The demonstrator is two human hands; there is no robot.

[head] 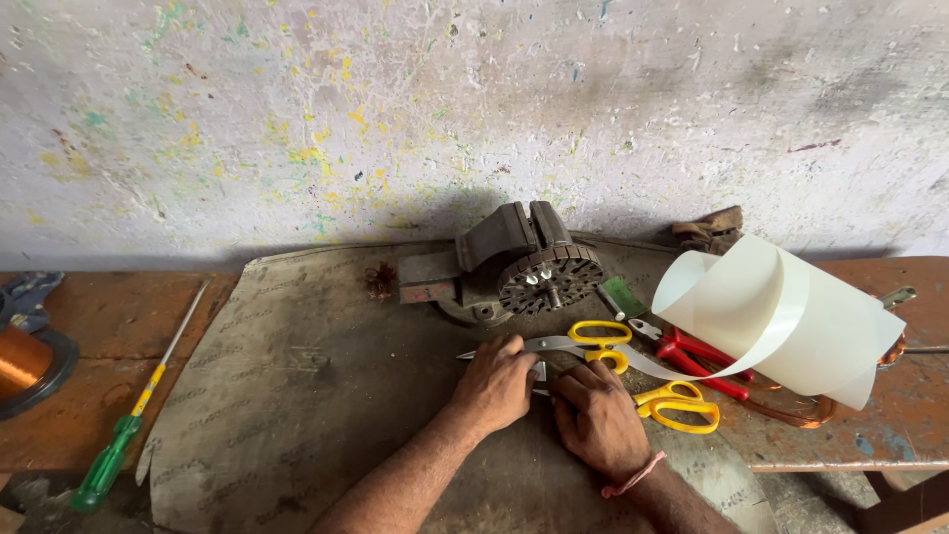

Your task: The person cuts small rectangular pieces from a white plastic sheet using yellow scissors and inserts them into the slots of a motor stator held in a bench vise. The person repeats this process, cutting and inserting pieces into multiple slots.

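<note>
Your left hand (497,384) is pressing palm-down on the grey mat (297,396), fingers curled over the edge of a thin white strip (682,374) that is running off to the right into the curled sheet of white insulating paper (781,316). Your right hand (599,419) is lying just beside it, knuckles up, fingertips bearing down on the same strip right next to your left thumb. Both hands are closed down flat against the work, not wrapped around anything; whether you are pinching the strip between finger and thumb, I cannot tell.

Just above your left fingers, a pair of yellow-handled scissors (583,341) is lying with its blades pointing left, the tips passing close over your knuckles. Just to the right of your right hand, a second pair of yellow scissors (677,405) is resting on the mat, and beyond that, red-handled pliers (697,354) are partly sitting under the paper curl. Further up from your grip, a dark slotted motor stator (549,277) is standing clamped in a bench vise (504,237). Well off to the left of your left forearm, a screwdriver with a green and yellow handle (119,445) is lying on the wooden bench (99,326), and a spool of copper wire (20,361) is sitting at the far left edge.
</note>
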